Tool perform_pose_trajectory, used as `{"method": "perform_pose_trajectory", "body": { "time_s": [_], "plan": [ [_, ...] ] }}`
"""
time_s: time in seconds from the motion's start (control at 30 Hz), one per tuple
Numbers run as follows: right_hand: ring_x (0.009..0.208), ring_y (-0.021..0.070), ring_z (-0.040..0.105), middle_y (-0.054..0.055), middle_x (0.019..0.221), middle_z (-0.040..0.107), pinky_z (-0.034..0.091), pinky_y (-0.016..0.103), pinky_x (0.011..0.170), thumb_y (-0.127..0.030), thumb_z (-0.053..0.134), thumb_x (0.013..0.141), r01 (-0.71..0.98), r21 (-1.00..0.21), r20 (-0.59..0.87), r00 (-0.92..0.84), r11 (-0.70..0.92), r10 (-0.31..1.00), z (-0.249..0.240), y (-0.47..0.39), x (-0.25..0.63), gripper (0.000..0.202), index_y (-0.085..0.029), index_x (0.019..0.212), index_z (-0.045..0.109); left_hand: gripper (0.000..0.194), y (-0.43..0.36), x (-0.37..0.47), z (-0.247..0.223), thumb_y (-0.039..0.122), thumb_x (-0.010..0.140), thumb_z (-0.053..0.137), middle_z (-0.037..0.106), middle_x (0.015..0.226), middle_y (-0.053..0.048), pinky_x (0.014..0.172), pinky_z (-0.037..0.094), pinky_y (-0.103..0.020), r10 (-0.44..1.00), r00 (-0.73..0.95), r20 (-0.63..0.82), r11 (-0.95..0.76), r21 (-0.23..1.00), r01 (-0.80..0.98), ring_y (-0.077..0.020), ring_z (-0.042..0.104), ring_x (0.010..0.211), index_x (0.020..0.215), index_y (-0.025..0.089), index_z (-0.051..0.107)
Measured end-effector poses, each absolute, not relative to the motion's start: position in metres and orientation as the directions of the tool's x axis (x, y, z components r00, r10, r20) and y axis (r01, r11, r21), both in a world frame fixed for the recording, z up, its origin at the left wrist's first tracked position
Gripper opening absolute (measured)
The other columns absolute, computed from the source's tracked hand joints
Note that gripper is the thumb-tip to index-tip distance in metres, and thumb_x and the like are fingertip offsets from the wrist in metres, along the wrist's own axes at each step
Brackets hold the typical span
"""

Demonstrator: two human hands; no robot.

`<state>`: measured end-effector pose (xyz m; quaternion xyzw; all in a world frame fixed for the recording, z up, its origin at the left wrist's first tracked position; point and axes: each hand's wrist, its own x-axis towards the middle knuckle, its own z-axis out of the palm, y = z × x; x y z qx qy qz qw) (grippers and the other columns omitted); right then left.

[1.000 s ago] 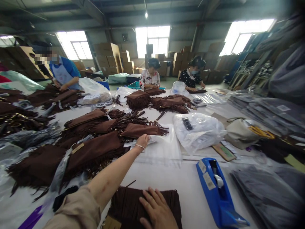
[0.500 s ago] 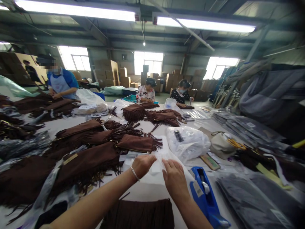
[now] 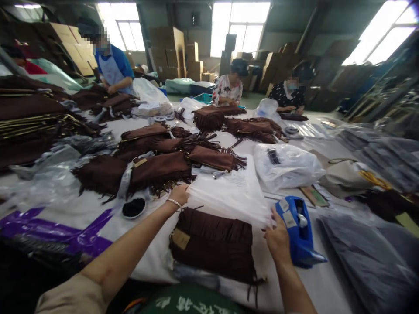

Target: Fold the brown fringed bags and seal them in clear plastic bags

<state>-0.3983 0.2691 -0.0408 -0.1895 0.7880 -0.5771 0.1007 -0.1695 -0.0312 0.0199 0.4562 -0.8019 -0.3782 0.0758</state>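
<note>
- My left hand (image 3: 179, 195) grips the near-left corner of a clear plastic bag (image 3: 229, 197), fingers closed on its edge
- My right hand (image 3: 278, 237) pinches the bag's right corner beside the blue tape dispenser (image 3: 298, 231); its fingertips are hidden behind the film
- The bag is stretched flat just above a folded brown fringed garment (image 3: 214, 244) on the white table (image 3: 314, 288)
- The garment's near edge is cut off by green cloth; its card tag (image 3: 180, 238) is unreadable
- Three co-workers' faces are blurred across the table

Head-worn view, forward and down, close over table (image 3: 248, 144)
</note>
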Motion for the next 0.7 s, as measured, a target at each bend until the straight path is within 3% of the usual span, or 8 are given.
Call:
{"method": "perform_pose_trajectory", "body": {
  "time_s": [0.07,0.1,0.2,0.3,0.43,0.57,0.7],
  "plan": [
    [0.056,0.0089,0.055,-0.002,0.089,0.062,0.054,0.027,0.06,-0.019,0.058,0.063,0.165,-0.986,-0.162,-0.926,0.02,-0.341,-0.055,0.264,-0.396,0.068,-0.023,0.13,0.047,0.026,-0.017,-0.177,0.005,0.02,0.09,0.039,0.069,0.08,-0.012,0.06,0.051,-0.026,-0.774,-0.551,-0.313,0.116,0.784,-0.609,-0.019,0.066,0.069,0.1,0.01,0.061],
    [0.054,0.008,0.054,-0.003,0.084,0.061,0.053,0.025,0.058,-0.019,0.059,0.062,0.265,-0.961,-0.225,-0.912,-0.076,-0.343,-0.059,0.26,-0.397,0.069,-0.024,0.13,0.047,0.029,-0.01,-0.185,0.0,0.023,0.092,0.037,0.069,0.083,-0.013,0.058,0.052,-0.025,-0.759,-0.554,-0.343,0.033,0.828,-0.559,-0.0178,0.066,0.068,0.102,0.009,0.06],
    [0.077,0.0131,0.064,-0.001,0.094,0.063,0.056,0.032,0.074,-0.025,0.058,0.065,0.337,-0.921,-0.238,-0.885,-0.197,-0.4,-0.065,0.25,-0.397,0.06,-0.024,0.124,0.048,0.027,0.0,-0.216,-0.011,0.019,0.093,0.036,0.068,0.098,-0.017,0.066,0.055,-0.022,-0.708,-0.592,-0.384,-0.161,0.905,-0.394,-0.0152,0.068,0.08,0.105,0.006,0.057],
    [0.096,0.0175,0.063,0.004,0.105,0.064,0.051,0.038,0.091,-0.027,0.057,0.065,0.422,-0.866,-0.266,-0.843,-0.269,-0.469,-0.07,0.248,-0.389,0.049,-0.02,0.114,0.054,0.024,-0.005,-0.235,-0.02,0.013,0.092,0.036,0.067,0.104,-0.018,0.074,0.056,-0.024,-0.654,-0.639,-0.403,-0.284,0.915,-0.286,-0.016,0.068,0.088,0.103,0.006,0.057],
    [0.104,0.0224,0.061,0.007,0.101,0.068,0.048,0.04,0.096,-0.037,0.056,0.069,0.375,-0.927,-0.294,-0.741,-0.008,-0.603,-0.082,0.263,-0.359,0.042,-0.015,0.104,0.062,0.016,-0.026,-0.216,-0.031,0.02,0.085,0.057,0.069,0.096,-0.017,0.075,0.057,-0.031,-0.569,-0.687,-0.451,-0.378,0.886,-0.268,-0.0213,0.069,0.086,0.095,0.009,0.061],
    [0.114,0.0274,0.055,0.008,0.101,0.07,0.043,0.044,0.1,-0.052,0.047,0.078,0.11,-0.956,-0.255,-0.772,0.273,-0.582,-0.093,0.283,-0.334,0.05,-0.012,0.101,0.067,0.022,-0.043,-0.168,-0.034,0.018,0.06,0.08,0.072,0.079,-0.009,0.07,0.056,-0.028,-0.5,-0.715,-0.489,-0.366,0.867,-0.337,-0.0216,0.068,0.077,0.078,0.012,0.068],
    [0.119,0.0376,0.049,0.011,0.104,0.068,0.031,0.054,0.107,-0.059,0.052,0.068,-0.179,-0.885,-0.156,-0.756,0.429,-0.636,-0.104,0.299,-0.338,0.054,-0.014,0.092,0.069,0.023,-0.048,-0.133,-0.029,0.015,0.047,0.084,0.068,0.063,0.001,0.058,0.047,-0.018,-0.514,-0.705,-0.489,-0.294,0.872,-0.39,-0.0143,0.063,0.063,0.064,0.013,0.069]
  ]
}}
